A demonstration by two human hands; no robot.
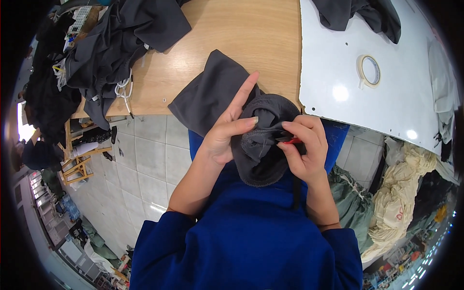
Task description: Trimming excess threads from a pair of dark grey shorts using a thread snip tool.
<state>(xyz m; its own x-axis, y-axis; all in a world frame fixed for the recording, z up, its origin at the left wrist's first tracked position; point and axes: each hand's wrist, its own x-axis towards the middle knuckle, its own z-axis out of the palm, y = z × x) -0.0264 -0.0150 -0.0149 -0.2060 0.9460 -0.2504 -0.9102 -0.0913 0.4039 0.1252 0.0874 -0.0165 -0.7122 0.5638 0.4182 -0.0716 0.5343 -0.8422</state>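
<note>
The left hand (pixel 223 133) presses its thumb down on a gathered dark grey garment (pixel 253 150), its index finger stretched straight toward the far side; its remaining fingers are hidden. The right hand (pixel 309 147) pinches small red-handled snips (pixel 291 141) between thumb and fingers, the dark blades at the stitched rim of the garment. The garment is above the person's lap, with 1 flat end spread over the near edge of a wooden table (pixel 241 29).

Far left on this table lies a heap of dark grey fabric (pixel 125 43), with a white cord (pixel 126 89) hanging near the edge. To the right, a white tabletop (pixel 333 63) carries 1 roll of cream tape (pixel 361 72) and, farther off, dark cloth (pixel 360 17). Near right, below it, are bunched green fabric (pixel 348 198) and cream fabric (pixel 401 193).
</note>
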